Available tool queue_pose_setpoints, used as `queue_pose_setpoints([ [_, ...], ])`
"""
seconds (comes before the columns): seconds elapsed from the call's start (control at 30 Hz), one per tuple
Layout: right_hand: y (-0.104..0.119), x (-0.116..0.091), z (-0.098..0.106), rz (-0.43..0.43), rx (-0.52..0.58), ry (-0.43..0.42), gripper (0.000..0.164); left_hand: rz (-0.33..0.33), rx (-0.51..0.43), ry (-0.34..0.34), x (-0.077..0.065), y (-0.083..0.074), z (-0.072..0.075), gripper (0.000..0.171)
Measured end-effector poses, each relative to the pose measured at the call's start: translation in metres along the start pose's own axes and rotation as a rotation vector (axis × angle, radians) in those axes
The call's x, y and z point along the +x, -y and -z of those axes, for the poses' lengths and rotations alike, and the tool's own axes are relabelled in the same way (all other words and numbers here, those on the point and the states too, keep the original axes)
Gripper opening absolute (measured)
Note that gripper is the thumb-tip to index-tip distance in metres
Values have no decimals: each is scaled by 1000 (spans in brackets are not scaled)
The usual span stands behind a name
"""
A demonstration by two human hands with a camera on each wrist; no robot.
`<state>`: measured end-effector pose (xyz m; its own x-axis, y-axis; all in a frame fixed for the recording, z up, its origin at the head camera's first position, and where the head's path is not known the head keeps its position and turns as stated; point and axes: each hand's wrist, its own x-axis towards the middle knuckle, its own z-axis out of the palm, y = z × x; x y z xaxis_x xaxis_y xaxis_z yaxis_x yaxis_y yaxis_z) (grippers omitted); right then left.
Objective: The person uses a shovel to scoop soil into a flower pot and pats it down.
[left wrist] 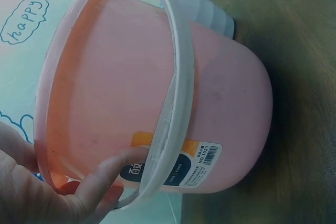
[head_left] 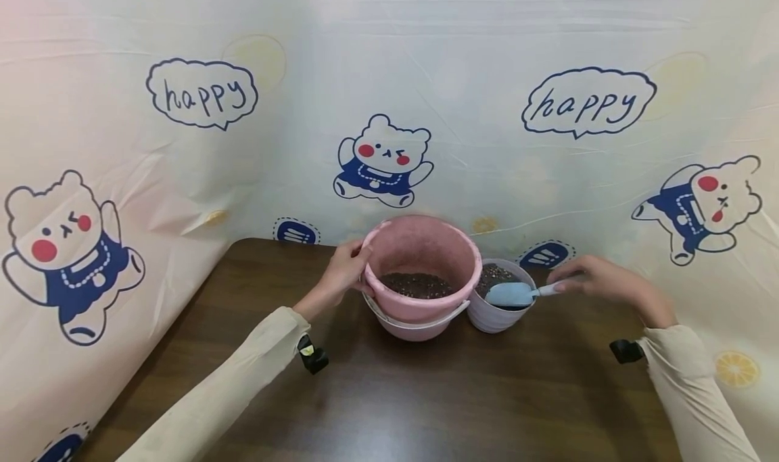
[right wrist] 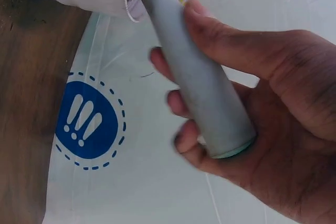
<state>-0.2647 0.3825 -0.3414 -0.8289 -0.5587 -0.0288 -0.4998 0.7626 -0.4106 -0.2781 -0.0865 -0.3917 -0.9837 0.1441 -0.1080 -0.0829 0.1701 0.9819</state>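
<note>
A pink bucket (head_left: pixel 426 245) with dark soil (head_left: pixel 420 286) inside stands on the wooden table. My left hand (head_left: pixel 345 272) grips its left rim, the thumb (left wrist: pixel 113 171) on the outer wall beside a printed label (left wrist: pixel 197 166). The bucket's white carrying handle (left wrist: pixel 184 93) hangs down over its front. Just right of the bucket is a smaller whitish pot (head_left: pixel 496 320) with soil in it. In my right hand (head_left: pixel 602 283) is a small garden trowel with a light blue blade (head_left: pixel 510 294) and a pale grey handle (right wrist: pixel 194 72). The blade lies over the pot's mouth.
A pale printed cloth (head_left: pixel 475 63) with bears and "happy" clouds hangs behind and at both sides of the brown table (head_left: pixel 389 394). Dark wrist devices (head_left: pixel 313 357) sit by both sleeves.
</note>
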Motion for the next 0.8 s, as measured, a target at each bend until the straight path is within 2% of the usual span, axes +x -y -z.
queue_pose_setpoints([
  [0.17, -11, 0, -1, 44, -64, -185, 17, -2, 9, 7, 1, -1, -1, 46],
  [0.3, -25, 7, -11, 178, -131, -295, 20, 2, 8, 2, 0, -1, -2, 46],
  [0.4, -31, 10, -19, 237, -147, -316, 20, 3, 7, 3, -1, -2, -2, 46],
  [0.6, -25, 14, -22, 189, -143, -284, 16, -9, -2, 2, -1, -2, 0, 46],
  [0.7, -26, 17, -20, 218, -154, -278, 16, -7, 3, -4, 0, -1, 1, 46],
  [0.8, -30, 14, -16, 259, -119, -285, 18, 3, 11, 2, 0, 0, 1, 47],
])
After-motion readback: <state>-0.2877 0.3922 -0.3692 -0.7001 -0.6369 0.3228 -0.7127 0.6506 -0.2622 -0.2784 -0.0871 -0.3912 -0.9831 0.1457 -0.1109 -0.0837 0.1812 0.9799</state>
